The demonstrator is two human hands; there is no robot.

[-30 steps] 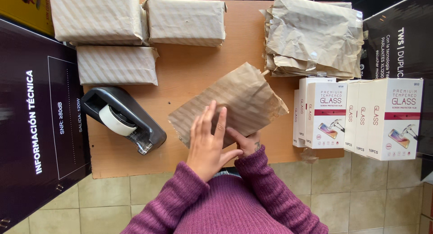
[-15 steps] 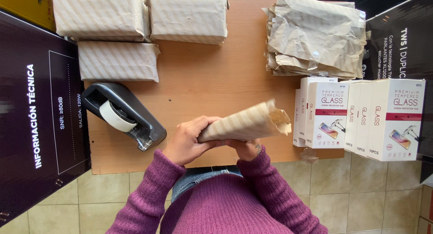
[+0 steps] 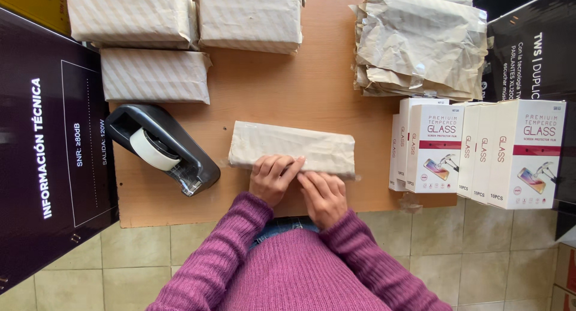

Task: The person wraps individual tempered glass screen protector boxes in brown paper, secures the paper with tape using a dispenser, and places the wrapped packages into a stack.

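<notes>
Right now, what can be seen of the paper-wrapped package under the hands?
The package is a long, flat, block-shaped bundle wrapped in tan, faintly striped paper, slightly wrinkled. It lies flat on the wooden table, lengthwise left to right, between the tape dispenser and the white boxes. The left hand and right hand press their fingers on its near edge.

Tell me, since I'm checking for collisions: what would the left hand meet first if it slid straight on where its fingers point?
The left hand already touches the brown paper-wrapped rectangular parcel; that comes first.
</notes>
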